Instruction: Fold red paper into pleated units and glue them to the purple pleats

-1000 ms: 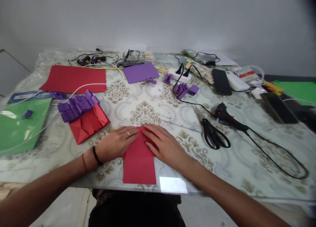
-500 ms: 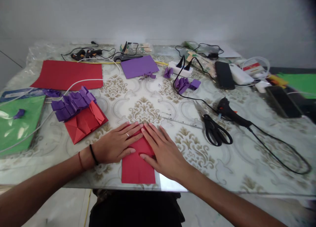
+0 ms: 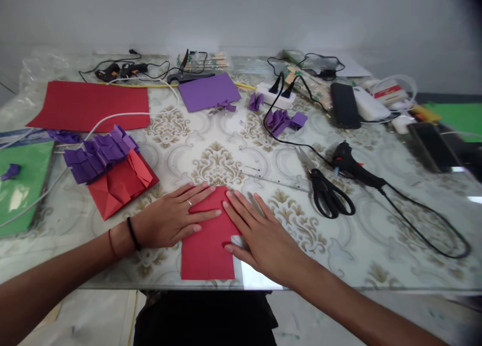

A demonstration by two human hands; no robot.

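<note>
A sheet of red paper [image 3: 208,253] lies near the table's front edge, its lower part a narrow strip and its upper part wider under my palms. My left hand [image 3: 181,213] rests flat on the paper's left side, fingers stretched out, a ring on one of them. Across the upper right part of the sheet lies my right hand [image 3: 259,230], also flat with its fingers spread. Parts of the paper's upper edges are hidden under both hands. To the left, a folded red paper piece [image 3: 120,185] carries a row of purple folded paper pieces [image 3: 100,155].
Scissors [image 3: 329,190] and a black glue gun [image 3: 352,167] lie to the right, beside a clear ruler [image 3: 274,180]. A white power strip [image 3: 276,96], purple paper [image 3: 209,92] and red sheets [image 3: 94,105] lie farther back. Green paper [image 3: 24,195] is at left.
My hands have moved apart, the right one slightly rightward, baring more of the red sheet between them. The sheet's upper part now looks wider. The camera view has shifted a little.
</note>
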